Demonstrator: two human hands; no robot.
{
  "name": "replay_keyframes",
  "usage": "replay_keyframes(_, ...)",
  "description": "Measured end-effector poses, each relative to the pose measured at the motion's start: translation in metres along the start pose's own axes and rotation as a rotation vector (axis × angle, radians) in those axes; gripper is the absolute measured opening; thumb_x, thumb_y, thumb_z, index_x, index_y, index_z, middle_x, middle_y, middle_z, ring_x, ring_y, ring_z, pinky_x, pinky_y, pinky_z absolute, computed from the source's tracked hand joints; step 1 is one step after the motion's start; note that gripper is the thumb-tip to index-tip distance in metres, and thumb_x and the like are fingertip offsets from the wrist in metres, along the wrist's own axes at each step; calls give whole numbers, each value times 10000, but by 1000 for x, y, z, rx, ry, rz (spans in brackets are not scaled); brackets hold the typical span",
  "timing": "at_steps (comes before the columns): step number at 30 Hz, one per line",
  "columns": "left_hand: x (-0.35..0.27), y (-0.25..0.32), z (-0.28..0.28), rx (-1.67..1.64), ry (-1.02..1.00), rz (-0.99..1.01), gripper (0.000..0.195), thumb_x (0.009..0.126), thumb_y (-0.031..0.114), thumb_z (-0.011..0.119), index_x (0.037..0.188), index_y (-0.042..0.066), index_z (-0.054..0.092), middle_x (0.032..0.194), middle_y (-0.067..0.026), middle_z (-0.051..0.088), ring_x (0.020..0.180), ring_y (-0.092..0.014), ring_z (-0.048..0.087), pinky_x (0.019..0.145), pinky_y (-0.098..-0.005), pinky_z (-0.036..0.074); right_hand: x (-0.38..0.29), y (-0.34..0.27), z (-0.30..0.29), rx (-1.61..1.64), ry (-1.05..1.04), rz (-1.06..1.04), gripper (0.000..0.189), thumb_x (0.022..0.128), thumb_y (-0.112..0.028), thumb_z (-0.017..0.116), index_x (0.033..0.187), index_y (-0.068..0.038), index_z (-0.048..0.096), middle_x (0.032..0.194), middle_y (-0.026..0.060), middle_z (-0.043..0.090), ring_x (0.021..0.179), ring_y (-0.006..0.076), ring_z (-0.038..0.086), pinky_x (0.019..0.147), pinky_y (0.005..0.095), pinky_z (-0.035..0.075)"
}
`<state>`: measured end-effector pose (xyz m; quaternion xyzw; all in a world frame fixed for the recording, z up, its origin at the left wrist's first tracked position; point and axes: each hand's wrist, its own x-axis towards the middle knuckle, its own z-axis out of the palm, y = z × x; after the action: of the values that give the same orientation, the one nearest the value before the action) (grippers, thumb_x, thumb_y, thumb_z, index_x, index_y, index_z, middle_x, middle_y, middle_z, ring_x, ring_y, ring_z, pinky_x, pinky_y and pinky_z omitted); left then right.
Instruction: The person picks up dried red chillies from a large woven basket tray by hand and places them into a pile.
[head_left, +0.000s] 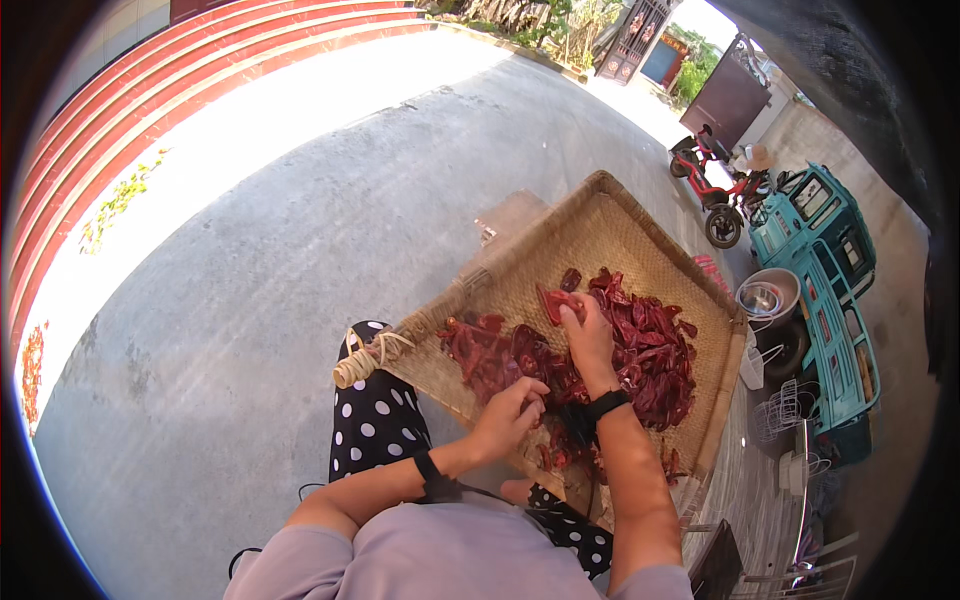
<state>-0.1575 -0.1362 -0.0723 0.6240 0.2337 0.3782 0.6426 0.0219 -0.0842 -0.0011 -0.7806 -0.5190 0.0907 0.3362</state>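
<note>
A woven bamboo winnowing tray (540, 262) lies before me, over my lap. Dried red chili peppers (656, 349) are heaped on its right side, and a looser group of peppers (480, 356) spreads on its left. My right hand (589, 337) is above the tray between the two groups, pinching a red chili pepper (553, 303) in its fingers. Lower and to the left, my left hand (511, 416) hovers at the near edge of the peppers with its fingers curled. Whether it holds anything is hidden by the fingers. Each wrist wears a black band.
Concrete ground (285, 262) stretches to red steps (187, 82) on the left. A teal cargo tricycle (817, 300), a red electric scooter (709, 176) and metal basins (761, 298) stand on the right. A bound bamboo corner (356, 367) of the tray juts over my left knee.
</note>
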Motion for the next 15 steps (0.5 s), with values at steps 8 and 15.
replay_keyframes(8,-1,1,-2,17,-13,-51,197,971,53,523,1164,20,529,937,-90,615,836,-188,596,751,-329,492,-11,5,18,-98,-219,-141,351,944,-281,615,1198,-40,593,1127,161,624,1018,311,608,856,415,496)
replay_keyframes(15,0,3,2,-14,-26,-24,192,958,30,531,1150,23,533,912,-77,610,818,-161,589,736,-302,491,-9,24,49,-127,-265,-194,466,902,-359,659,1238,-40,601,1207,186,598,1135,346,557,968,438,445)
